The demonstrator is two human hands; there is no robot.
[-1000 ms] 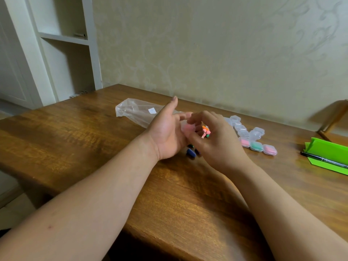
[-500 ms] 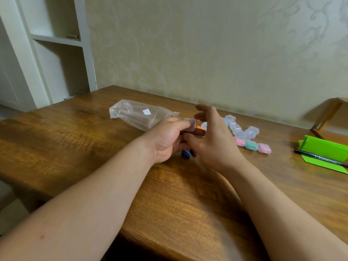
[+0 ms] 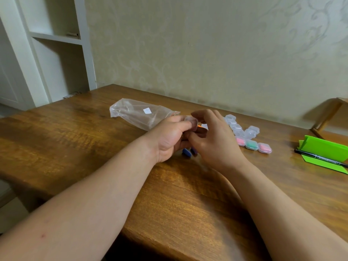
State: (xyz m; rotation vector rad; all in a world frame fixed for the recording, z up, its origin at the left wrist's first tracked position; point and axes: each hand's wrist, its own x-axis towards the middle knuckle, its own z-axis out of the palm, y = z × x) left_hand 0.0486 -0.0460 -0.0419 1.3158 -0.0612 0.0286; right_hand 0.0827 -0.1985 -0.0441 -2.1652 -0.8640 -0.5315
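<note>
My left hand [image 3: 169,138] grips a small clear plastic case [image 3: 191,121] between thumb and curled fingers above the wooden table [image 3: 75,140]. My right hand [image 3: 214,140] meets it from the right, its fingers curled around the same case. A bit of orange [image 3: 199,126] shows between the hands. Two dark blue pieces [image 3: 188,152] lie on the table under the hands. A row of small clear cases [image 3: 243,131] lies to the right; three hold pink [image 3: 240,141], green [image 3: 252,145] and pink [image 3: 265,147] fillings.
A crumpled clear plastic bag [image 3: 137,114] lies behind my left hand. Folded green paper [image 3: 327,149] with a black pen [image 3: 318,158] on it sits at the table's right edge. A white shelf unit [image 3: 56,53] stands at the left, a wall behind.
My left hand went from open palm to curled around the small case. My right hand moved in against it; the orange and green pieces it held are mostly hidden now.
</note>
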